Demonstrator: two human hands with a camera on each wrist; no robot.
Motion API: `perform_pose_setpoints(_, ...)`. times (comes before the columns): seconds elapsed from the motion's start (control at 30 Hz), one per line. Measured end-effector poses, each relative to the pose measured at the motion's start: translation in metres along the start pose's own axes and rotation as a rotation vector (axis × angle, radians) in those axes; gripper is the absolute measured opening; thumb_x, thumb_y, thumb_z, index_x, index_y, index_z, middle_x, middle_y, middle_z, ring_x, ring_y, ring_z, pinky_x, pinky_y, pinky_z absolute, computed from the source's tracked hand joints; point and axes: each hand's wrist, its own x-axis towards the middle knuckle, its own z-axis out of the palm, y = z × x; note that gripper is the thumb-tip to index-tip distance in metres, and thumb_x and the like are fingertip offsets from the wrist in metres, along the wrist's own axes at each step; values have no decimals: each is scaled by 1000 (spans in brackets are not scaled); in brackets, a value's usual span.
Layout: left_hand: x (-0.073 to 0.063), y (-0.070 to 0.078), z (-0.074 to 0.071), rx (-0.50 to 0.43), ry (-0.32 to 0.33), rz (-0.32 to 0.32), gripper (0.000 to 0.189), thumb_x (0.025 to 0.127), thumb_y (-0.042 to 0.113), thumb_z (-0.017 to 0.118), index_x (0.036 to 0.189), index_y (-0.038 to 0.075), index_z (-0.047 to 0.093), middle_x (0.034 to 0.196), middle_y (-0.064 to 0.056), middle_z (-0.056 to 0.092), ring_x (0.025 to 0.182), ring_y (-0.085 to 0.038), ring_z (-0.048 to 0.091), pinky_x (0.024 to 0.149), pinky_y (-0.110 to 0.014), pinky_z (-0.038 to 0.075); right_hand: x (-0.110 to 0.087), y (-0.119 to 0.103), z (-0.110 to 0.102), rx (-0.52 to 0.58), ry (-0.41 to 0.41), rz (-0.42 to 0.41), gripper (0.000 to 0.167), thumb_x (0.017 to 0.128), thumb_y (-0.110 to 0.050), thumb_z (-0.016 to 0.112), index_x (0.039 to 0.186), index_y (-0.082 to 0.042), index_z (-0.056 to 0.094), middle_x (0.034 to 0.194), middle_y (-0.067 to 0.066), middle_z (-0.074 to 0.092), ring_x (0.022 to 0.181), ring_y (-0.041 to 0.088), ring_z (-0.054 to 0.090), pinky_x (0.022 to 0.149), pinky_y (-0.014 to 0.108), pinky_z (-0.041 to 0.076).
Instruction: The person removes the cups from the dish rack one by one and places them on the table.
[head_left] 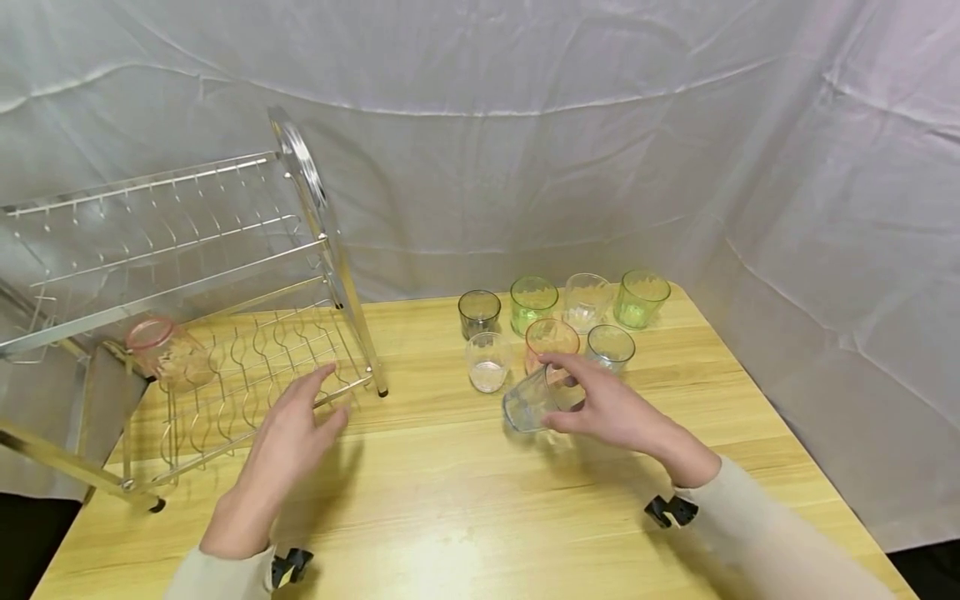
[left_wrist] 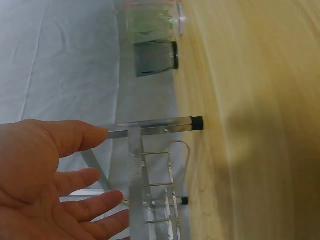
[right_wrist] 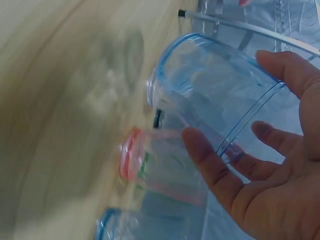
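My right hand (head_left: 611, 408) holds a clear drinking glass (head_left: 527, 402) with a bluish rim, tilted and raised over the table. In the right wrist view the thumb and fingers grip that glass (right_wrist: 215, 85) near one end, its blue rim toward the wood. Just beyond it are a pink-rimmed glass (head_left: 552, 335) and a blue-rimmed glass (head_left: 611, 346). Beside the metal dish rack (head_left: 358, 329), my left hand (head_left: 288, 433) is held up with fingers extended, holding nothing. In the left wrist view its fingers (left_wrist: 102, 206) overlap the rack's frame; contact cannot be told.
Toward the back stand a dark grey glass (head_left: 479, 315), a clear glass (head_left: 488, 364), two green glasses (head_left: 533, 304) and another clear glass (head_left: 588, 302). A pink glass (head_left: 168, 354) sits on the rack's lower tier. Grey cloth (head_left: 525, 183) hangs behind the wooden table (head_left: 450, 500).
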Motion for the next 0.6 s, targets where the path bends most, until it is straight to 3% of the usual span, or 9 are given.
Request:
perform_pose_setpoints(0.2, -3, -7, 6, 21, -67, 2, 75, 103, 25, 65, 165, 2, 29, 165, -32, 33, 151, -55, 31, 125, -71, 17, -9, 5, -17, -191, 31, 7, 81, 86, -32, 86, 157, -21, 49, 149, 13, 59, 119, 36, 65, 96, 55, 57)
perform_pose_setpoints(0.3, -4, -8, 8, 30, -81, 21, 75, 102, 24, 67, 163, -2, 31, 165, -32, 34, 153, -54, 28, 128, -68, 8, -14, 6, -27, -246, 29, 27, 77, 86, -30, 86, 154, -18, 52, 149, 16, 59, 126, 39, 62, 103, 61, 52)
perform_pose_setpoints(0.43, -6, -9, 11, 50, -91, 35, 75, 101, 25, 69, 161, -5, 34, 164, -32, 36, 154, -53, 27, 128, -69, 5, -21, 8, -43, -304, 15, 52, 77, 85, -32, 85, 152, -11, 54, 149, 21, 59, 136, 45, 56, 109, 65, 47)
perform_pose_setpoints(0.6, -7, -8, 14, 86, -83, 54, 76, 99, 26, 71, 159, -5, 36, 162, -32, 38, 152, -55, 28, 126, -72, 9, -29, 12, -64, -364, 0, 92, 79, 84, -35, 86, 152, -9, 54, 145, 24, 60, 131, 50, 58, 104, 67, 49)
